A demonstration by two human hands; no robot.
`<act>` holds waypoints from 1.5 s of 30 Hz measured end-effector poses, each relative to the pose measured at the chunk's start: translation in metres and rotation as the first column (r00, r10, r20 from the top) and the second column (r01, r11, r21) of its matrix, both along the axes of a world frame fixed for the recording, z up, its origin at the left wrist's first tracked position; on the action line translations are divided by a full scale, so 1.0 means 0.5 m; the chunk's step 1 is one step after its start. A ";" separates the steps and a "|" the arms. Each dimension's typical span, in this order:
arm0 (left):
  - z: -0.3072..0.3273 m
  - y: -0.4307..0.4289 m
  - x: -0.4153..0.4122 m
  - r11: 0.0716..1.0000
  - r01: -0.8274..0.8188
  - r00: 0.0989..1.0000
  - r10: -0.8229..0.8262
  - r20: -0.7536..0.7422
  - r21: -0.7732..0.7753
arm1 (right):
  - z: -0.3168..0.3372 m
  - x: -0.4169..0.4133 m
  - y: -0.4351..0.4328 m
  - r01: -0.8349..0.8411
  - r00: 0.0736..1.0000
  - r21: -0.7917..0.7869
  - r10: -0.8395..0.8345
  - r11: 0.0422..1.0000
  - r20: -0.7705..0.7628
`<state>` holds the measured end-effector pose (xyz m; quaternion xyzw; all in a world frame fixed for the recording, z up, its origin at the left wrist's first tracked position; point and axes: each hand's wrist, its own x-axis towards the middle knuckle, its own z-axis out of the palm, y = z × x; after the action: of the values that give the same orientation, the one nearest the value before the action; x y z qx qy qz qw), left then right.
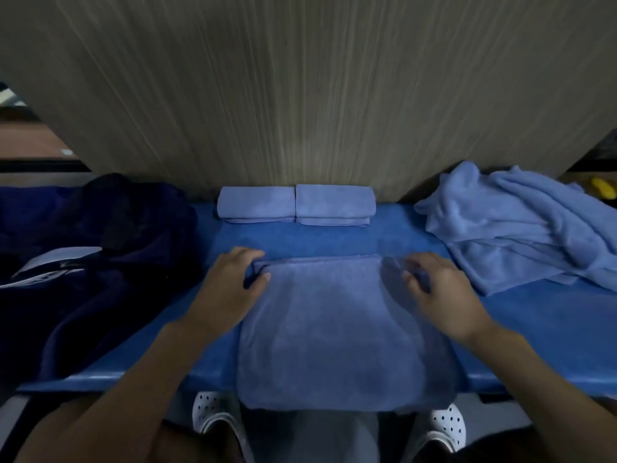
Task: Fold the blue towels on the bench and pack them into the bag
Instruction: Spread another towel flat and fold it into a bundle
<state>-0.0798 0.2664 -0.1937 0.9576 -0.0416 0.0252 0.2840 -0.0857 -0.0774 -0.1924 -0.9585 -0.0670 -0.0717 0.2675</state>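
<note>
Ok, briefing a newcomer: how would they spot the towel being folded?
Find the blue bench below the wood-grain wall. Midway along its near edge lies a towel, overhanging the front. Unlike the two folded towels by the wall and the crumpled pile at right, it lies flat, the left hand and right hand at its far corners.

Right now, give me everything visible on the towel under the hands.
The towel is light blue, plush-looking terry, folded into a flat layered rectangle. It lies on the blue bench, its near edge hanging over the front lip. The left hand pinches the far-left corner, thumb on top; the right hand rests at the far-right corner, grip blurred.
</note>
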 end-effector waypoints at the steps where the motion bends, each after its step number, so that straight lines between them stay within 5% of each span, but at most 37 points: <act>1: 0.001 -0.003 0.012 1.000 -0.010 1.000 0.010 -0.028 0.003 | -0.005 0.013 -0.001 0.018 1.000 0.026 -0.018 0.999 -0.006; 5: 0.005 -0.009 0.037 0.993 0.079 0.993 -0.070 -0.100 0.090 | -0.021 0.051 0.001 0.060 0.996 0.011 -0.059 0.998 -0.066; 11: 0.003 -0.003 0.051 0.996 0.087 0.993 -0.087 -0.079 -0.004 | -0.024 0.073 0.006 0.045 0.989 -0.119 -0.061 0.992 -0.133; 25: 0.019 -0.004 0.038 0.994 -0.008 0.996 -0.002 -0.092 -0.106 | -0.025 0.065 0.001 0.127 0.981 0.074 -0.114 0.989 -0.154; 45: 0.027 0.016 0.040 0.978 -0.074 0.988 0.046 -0.144 -0.194 | -0.042 0.090 -0.006 0.128 0.992 0.057 -0.127 0.990 -0.014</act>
<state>-0.0599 0.2742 -0.1801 0.9248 0.0098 -0.0290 0.3793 -0.0406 -0.0806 -0.2134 -0.9531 -0.0021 -0.0855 0.2905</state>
